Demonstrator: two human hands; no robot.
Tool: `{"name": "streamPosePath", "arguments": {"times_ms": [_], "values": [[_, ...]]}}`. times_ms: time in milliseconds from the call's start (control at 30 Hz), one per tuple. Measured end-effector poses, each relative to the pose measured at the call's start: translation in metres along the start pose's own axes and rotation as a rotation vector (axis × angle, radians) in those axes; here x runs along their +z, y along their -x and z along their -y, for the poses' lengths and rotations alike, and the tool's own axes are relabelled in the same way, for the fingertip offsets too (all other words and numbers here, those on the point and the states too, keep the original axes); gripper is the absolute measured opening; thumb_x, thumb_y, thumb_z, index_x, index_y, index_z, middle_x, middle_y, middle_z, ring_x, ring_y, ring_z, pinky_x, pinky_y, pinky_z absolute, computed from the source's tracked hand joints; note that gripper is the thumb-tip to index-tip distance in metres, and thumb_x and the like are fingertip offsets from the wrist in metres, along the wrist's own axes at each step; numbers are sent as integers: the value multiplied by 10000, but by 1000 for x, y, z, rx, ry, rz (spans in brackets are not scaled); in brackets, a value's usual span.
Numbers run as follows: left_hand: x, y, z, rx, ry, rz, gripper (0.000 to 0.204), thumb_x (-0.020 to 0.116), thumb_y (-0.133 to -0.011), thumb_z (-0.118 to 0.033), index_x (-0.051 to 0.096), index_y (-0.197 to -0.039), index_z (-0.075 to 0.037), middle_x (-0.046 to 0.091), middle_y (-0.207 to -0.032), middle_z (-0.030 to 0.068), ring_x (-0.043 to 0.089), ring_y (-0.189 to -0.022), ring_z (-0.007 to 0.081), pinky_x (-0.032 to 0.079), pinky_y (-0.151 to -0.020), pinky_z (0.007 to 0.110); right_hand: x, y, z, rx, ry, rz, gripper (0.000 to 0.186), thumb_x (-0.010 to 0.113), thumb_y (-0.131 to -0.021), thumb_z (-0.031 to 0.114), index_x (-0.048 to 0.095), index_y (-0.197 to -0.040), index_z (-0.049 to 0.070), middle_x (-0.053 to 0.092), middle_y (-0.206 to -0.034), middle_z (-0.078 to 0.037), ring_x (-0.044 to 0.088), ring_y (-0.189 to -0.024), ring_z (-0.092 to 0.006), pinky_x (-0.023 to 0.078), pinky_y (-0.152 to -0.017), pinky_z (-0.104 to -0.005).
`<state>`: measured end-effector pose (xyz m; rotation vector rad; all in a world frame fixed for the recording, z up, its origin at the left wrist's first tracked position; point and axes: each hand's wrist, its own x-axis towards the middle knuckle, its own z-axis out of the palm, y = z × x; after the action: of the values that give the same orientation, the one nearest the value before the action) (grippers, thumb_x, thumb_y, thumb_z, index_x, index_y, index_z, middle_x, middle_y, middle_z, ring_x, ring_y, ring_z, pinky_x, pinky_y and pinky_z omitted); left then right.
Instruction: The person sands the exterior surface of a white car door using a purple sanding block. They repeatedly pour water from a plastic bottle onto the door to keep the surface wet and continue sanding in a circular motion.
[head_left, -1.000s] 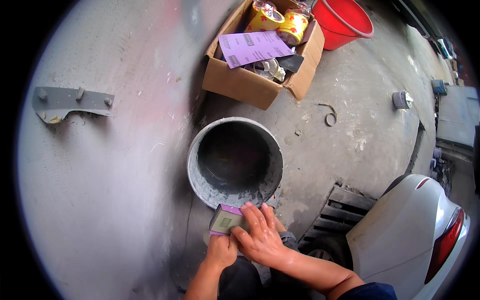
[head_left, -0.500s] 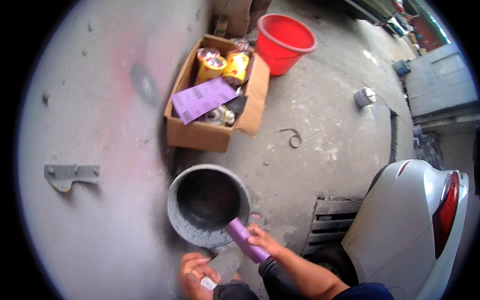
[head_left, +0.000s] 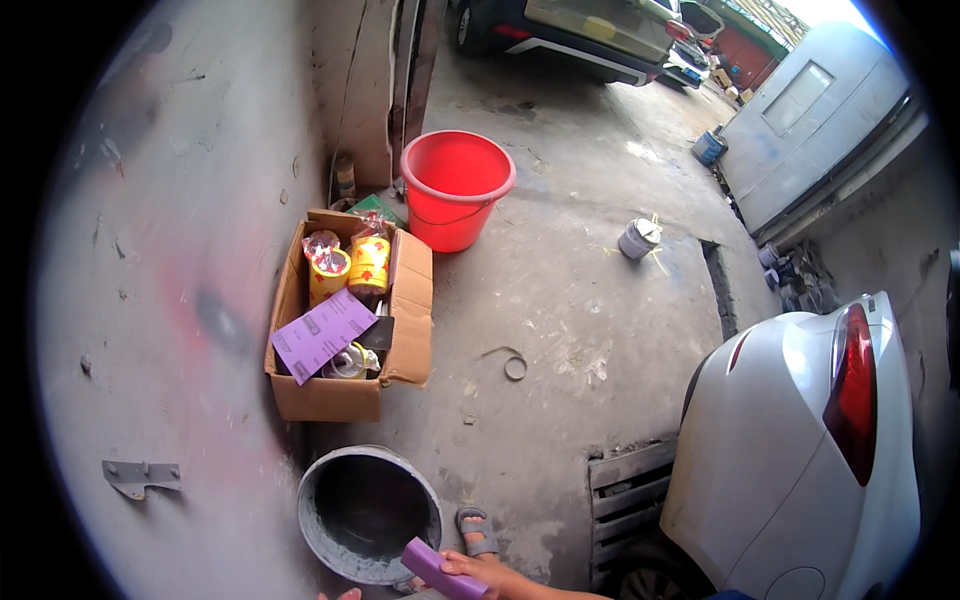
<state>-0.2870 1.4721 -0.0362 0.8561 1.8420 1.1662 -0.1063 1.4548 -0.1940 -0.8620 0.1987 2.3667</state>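
Observation:
My right hand (head_left: 475,570) is shut on a block wrapped in purple paper (head_left: 435,565), held at the near rim of a grey bucket (head_left: 312,510) with a dark inside. Only some fingertips of my left hand (head_left: 345,595) show at the bottom edge, so what it holds is hidden. A sandalled foot (head_left: 476,530) rests on the floor beside the bucket. Beyond the bucket, a cardboard box (head_left: 408,300) holds yellow rolls (head_left: 370,262), a purple sheet (head_left: 322,333) and other small items.
A pale wall (head_left: 160,300) runs along the left. A red bucket (head_left: 455,230) stands behind the box. A white car's rear (head_left: 770,440) is close at the right, beside a floor grate (head_left: 625,510). A tin (head_left: 638,240), a grey door (head_left: 800,150) and parked vehicles (head_left: 570,35) are farther back.
The view has tilted up, bringing vehicles into sight. My hands have parted; the purple block is in my right hand alone, and my left hand has mostly dropped out of view.

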Motion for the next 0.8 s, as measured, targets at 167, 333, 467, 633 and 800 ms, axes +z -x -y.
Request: {"name": "streamPosePath", "arguments": {"times_ms": [167,333,467,633,800], "values": [[-20,35,10,189,28,443,1014,667,-792,-617,225,-1430,37,524,-1299,224,527,-1165,331,383,-1042,473,-11,-7,-13,90,-100,51,494,668,-899,361,436,-1253,106,525,-1215,-93,603,-1101,-239,476,-962,-326],[-32,44,45,170,-120,373,922,708,-808,-543,306,-1412,25,464,-1347,195,456,-1246,313,340,-1085,464,-12,-4,-17,140,-49,131,463,656,-900,393,452,-1235,146,524,-1134,-40,594,-964,-171,484,-859,-282],[-37,51,111,-317,-63,403,894,737,-825,-451,275,-1428,22,440,-1379,174,448,-1253,272,338,-1088,440,-12,-12,-25,172,70,150,407,650,-900,412,479,-1187,180,517,-1049,3,554,-853,-116,466,-765,-232],[-12,32,118,-101,-194,319,901,898,-584,-162,399,-1314,12,550,-1197,172,538,-1133,272,424,-992,418,-5,-7,8,44,524,-30,425,693,-894,246,514,-1248,93,550,-1134,-81,559,-1019,-133,473,-865,-274],[-9,-9,126,229,-612,333,809,872,-592,-189,463,-1270,-22,559,-1173,196,542,-1080,389,446,-936,456,11,23,65,-102,311,-91,938,812,-752,176,251,-1497,80,448,-1344,-139,494,-1185,-228,455,-962,-366]]}}
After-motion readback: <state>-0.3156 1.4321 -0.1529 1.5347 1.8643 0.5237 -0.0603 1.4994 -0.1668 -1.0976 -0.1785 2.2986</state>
